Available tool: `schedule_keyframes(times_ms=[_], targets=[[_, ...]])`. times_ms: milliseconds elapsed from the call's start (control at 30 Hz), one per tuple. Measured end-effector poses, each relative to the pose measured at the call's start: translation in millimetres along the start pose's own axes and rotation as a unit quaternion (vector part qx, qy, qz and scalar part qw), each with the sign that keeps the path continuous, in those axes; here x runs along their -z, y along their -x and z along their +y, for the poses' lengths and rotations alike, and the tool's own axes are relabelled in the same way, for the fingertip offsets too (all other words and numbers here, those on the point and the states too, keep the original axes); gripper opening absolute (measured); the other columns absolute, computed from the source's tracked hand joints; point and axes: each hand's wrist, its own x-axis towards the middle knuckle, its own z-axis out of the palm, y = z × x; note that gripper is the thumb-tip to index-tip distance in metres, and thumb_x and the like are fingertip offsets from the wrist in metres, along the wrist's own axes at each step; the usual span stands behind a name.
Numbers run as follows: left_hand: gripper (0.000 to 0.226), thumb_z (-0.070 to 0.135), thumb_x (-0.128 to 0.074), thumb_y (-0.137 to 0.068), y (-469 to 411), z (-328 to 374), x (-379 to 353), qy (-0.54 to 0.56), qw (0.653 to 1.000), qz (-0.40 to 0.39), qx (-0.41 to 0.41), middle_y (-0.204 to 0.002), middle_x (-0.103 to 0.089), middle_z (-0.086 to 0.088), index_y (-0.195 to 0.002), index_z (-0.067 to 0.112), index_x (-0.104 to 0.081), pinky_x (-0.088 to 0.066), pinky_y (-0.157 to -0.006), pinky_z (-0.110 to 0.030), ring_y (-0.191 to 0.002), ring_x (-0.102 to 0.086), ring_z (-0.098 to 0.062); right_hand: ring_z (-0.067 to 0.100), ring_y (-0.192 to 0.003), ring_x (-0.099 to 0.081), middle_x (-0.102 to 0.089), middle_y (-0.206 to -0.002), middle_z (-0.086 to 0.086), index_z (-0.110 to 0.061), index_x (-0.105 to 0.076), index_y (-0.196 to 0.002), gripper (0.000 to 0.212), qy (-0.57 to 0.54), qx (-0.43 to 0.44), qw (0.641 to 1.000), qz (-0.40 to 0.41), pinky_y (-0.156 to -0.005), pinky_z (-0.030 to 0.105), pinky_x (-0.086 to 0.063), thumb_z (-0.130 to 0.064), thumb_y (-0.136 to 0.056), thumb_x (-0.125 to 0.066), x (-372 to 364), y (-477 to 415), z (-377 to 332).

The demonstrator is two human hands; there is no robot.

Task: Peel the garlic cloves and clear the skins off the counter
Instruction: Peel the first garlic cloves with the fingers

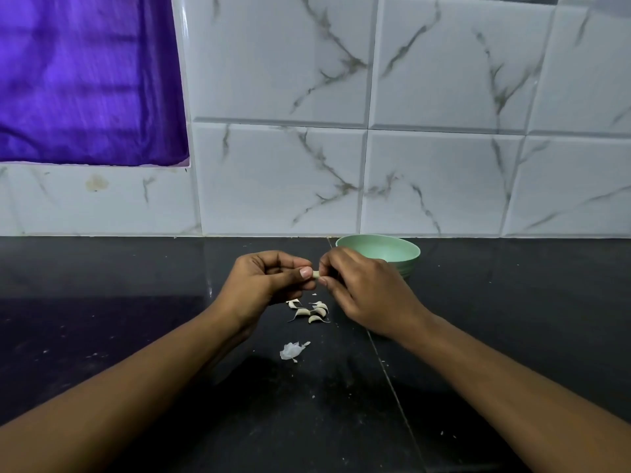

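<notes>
1. A single garlic clove, pinched in mid-air between both hands, above the black counter.
2. At its left end, the left hand, fingers curled, thumb and forefinger gripping the clove.
3. At its right end, the right hand, fingers likewise curled and pinching the clove; most of the clove hidden behind the fingertips.
4. Just below the hands, a small heap of cloves on the counter, touching one another, some with papery tails.
5. Nearer the person and apart from that heap, a thin white scrap of skin lying on the counter.
6. Behind the right hand, a pale green bowl, partly covered by that hand; contents not visible.
7. Tiny white flecks scattered over the counter.
8. At the back, a marbled tile wall; upper left, a purple cloth.
</notes>
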Motion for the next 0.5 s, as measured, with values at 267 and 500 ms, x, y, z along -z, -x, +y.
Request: schedule_keyframes(times_ms=[267,500], targets=[[0.008,0.001,-0.070,-0.074,-2.0,-3.2,0.9,0.014,1.000,0.020,-0.006,-0.071,-0.072,-0.009,-0.080,0.006,-0.068,-0.055,-0.066,-0.023,-0.069,-0.072,-0.015,0.011,-0.059,-0.053,-0.056,-0.072,-0.010,-0.019,-0.057,-0.080,0.013,-0.088,-0.052,0.995,-0.001,-0.054,0.033,-0.047,-0.030,-0.079,-0.052,-8.6,1.3,-5.8],[0.010,0.001,-0.071,-0.076,-4.0,-3.8,9.2,-0.030,0.999,0.028,-0.025,-0.074,-0.073,-0.008,-0.083,0.008,-0.068,-0.055,-0.064,-0.021,-0.072,-0.072,-0.013,0.009,-0.063,-0.060,-0.061,-0.065,-0.007,-0.024,-0.059,-0.074,0.022,-0.282,-0.204,0.932,-0.105,-0.062,0.030,-0.054,-0.009,-0.079,-0.074,4.4,-3.1,4.9]])
